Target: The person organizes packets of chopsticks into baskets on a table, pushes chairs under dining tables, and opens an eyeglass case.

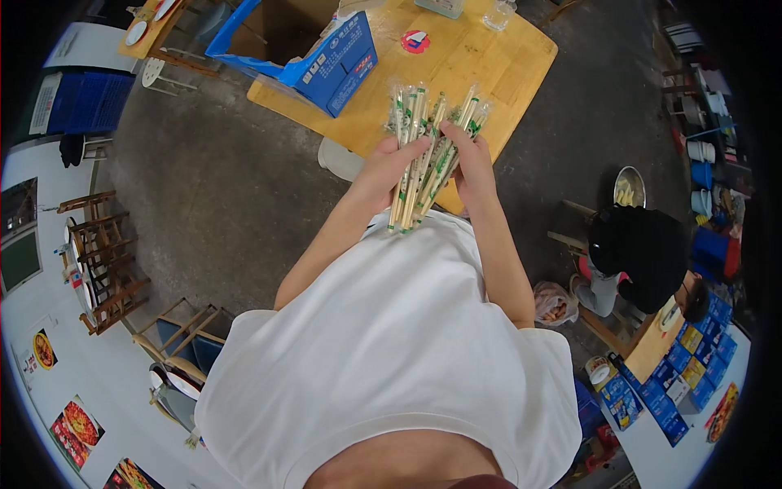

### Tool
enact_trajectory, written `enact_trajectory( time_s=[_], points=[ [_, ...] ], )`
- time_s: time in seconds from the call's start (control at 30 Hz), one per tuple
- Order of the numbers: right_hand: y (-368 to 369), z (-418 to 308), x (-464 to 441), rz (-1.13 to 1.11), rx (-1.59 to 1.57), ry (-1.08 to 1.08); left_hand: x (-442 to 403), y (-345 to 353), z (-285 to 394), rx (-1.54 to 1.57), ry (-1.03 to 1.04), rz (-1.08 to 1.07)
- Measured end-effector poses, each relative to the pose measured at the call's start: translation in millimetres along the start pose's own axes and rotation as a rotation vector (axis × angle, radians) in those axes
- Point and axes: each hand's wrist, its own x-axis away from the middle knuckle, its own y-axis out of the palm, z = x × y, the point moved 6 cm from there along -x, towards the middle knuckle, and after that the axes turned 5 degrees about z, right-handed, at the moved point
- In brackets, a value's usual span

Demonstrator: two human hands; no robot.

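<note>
Several pairs of chopsticks [413,163] in clear wrappers with green print are held in a loose, fanned bundle above the near edge of the wooden table [481,61]. My left hand [389,167] is closed round the left side of the bundle, its thumb lying across the wrappers. On the right side, my right hand [470,159] grips more of the wrapped chopsticks, thumb on top. Most fingers of both hands are hidden behind the bundle. Left of it, an open blue cardboard box [346,69] stands on the table.
A red round sticker [415,41] and a glass [498,15] are on the table. A white stool [340,159] is partly under it. At the right, a person in black [639,257] sits near a metal bowl [630,189]. Wooden chairs [102,261] stand at the left.
</note>
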Motion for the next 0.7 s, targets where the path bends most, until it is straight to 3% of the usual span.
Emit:
enact_trajectory(
  time_s=[0.23,0.3,0.33,0.43,0.5,0.53,0.6,0.7],
  points=[
    [4.9,3.1,11.4,-0.082,0.075,0.091,3.2,7.5,-6.2,-0.058,0.035,-0.026],
    [5.2,8.3,2.0,-0.020,-0.256,0.142,2.1,4.3,-4.3,-0.031,0.049,0.014],
    [4.5,4.6,1.6,-0.020,-0.256,0.144,1.1,2.5,-2.3,-0.030,0.007,-0.008],
    [-17.3,-19.9,-4.7,0.081,-0.525,0.040,-1.5,-12.3,9.4,0.027,0.012,-0.027],
    [-30.1,-44.8,-7.6,-0.041,-0.761,-0.189,-0.7,-14.3,13.5,0.082,0.055,-0.026],
    [-29.5,-47.5,-7.0,-0.040,-0.762,-0.190,0.4,-13.9,15.7,0.151,0.065,-0.003],
    [-33.9,-64.7,-1.4,0.047,-0.687,-0.402,1.0,-12.5,15.4,0.219,0.075,0.019],
    [-17.8,-53.0,6.4,0.051,-0.630,-0.433,-1.7,-2.2,4.4,0.312,-0.007,0.009]
  ],
)
